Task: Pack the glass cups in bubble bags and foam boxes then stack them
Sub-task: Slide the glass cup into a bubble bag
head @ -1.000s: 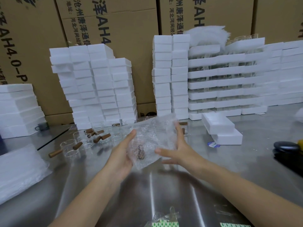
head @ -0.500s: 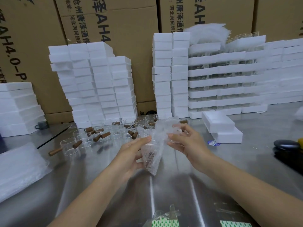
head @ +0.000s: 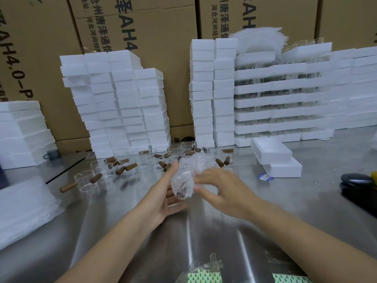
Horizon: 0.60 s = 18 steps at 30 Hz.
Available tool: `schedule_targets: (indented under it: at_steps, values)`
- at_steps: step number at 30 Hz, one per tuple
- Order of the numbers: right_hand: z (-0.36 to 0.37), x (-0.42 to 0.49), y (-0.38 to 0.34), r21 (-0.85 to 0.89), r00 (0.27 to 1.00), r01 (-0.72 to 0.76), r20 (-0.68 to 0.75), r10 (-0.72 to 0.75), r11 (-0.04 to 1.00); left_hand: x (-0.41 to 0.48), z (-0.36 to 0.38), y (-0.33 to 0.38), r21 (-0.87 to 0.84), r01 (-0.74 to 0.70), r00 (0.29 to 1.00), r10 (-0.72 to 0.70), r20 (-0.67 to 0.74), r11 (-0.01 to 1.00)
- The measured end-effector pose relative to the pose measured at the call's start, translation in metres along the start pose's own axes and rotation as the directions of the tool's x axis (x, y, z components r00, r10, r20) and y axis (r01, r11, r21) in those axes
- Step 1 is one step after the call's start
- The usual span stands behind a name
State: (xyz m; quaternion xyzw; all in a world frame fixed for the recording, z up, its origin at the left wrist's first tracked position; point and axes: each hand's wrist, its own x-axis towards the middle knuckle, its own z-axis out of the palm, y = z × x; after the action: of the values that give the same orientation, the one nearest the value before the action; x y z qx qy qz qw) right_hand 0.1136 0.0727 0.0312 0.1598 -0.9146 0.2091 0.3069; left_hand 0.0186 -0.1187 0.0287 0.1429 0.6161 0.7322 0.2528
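Glass cup (head: 180, 193), inside bubble bag (head: 184, 172), frame centre, held above desk (head: 204, 231). Fingers of left hand (head: 163, 196) clamp the bag from below; right hand (head: 222, 187) fingers pinch its fold. Hazard, judged: slack wrap slips, cup falls onto loose cups (head: 126, 170) behind.

Packing warehouse: stacked cartons (head: 142, 48), foam boxes (head: 122, 103)

Both hands, left hand (head: 163, 198) and right hand (head: 221, 189), hold a bubble bag (head: 183, 177) above the steel table (head: 265, 231).
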Motion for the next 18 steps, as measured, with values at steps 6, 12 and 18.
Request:
schedule_targets:
  at_steps: [6,12,18]
  values:
    - [0.006,-0.001,-0.013,-0.155,0.973,0.188,0.162,-0.163,0.97,-0.003,-0.005,0.003,0.127,-0.059,0.998,0.054,0.043,0.99]
    - [0.002,0.0,-0.015,0.26,0.999,-0.023,-0.038,0.034,0.965,-0.008,0.003,0.006,0.069,-0.025,0.983,0.012,0.184,0.997]
    - [0.009,0.004,-0.015,0.585,0.973,-0.168,-0.032,0.23,0.793,-0.006,-0.003,0.006,0.022,-0.058,0.976,0.053,0.209,0.998]
